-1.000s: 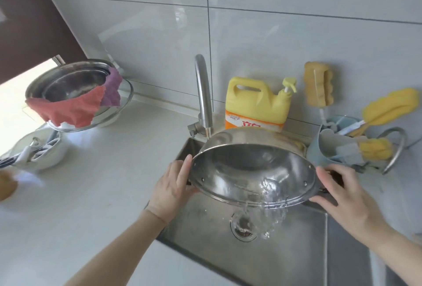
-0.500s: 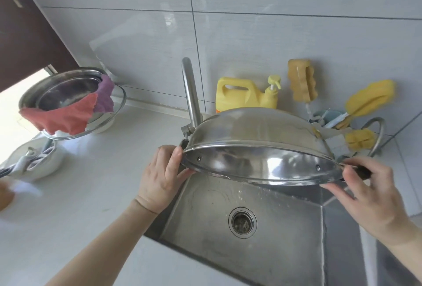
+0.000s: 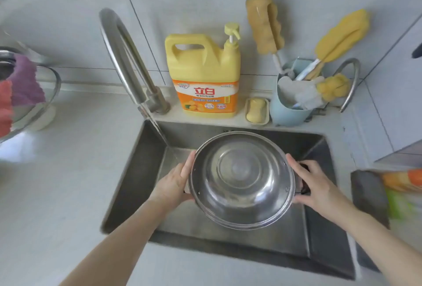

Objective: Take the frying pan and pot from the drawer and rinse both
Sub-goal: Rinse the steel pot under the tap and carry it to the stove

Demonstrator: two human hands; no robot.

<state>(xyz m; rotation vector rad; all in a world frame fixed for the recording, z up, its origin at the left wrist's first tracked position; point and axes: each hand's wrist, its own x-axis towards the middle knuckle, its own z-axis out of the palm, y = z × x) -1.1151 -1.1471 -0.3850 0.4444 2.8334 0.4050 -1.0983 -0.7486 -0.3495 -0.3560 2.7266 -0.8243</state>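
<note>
Both hands, left hand [image 3: 175, 184] and right hand [image 3: 316, 186], grip the pot [image 3: 242, 179] over the sink [image 3: 137, 171]. Best shift it left under the tap's [image 3: 124, 57] stream, keeping it level.

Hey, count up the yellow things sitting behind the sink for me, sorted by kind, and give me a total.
Yellow detergent jug: 1
Yellow soap bar in its dish: 1
Yellow sponge brushes: 3, a tan one, a bright long one and a small one
Total: 5
</note>
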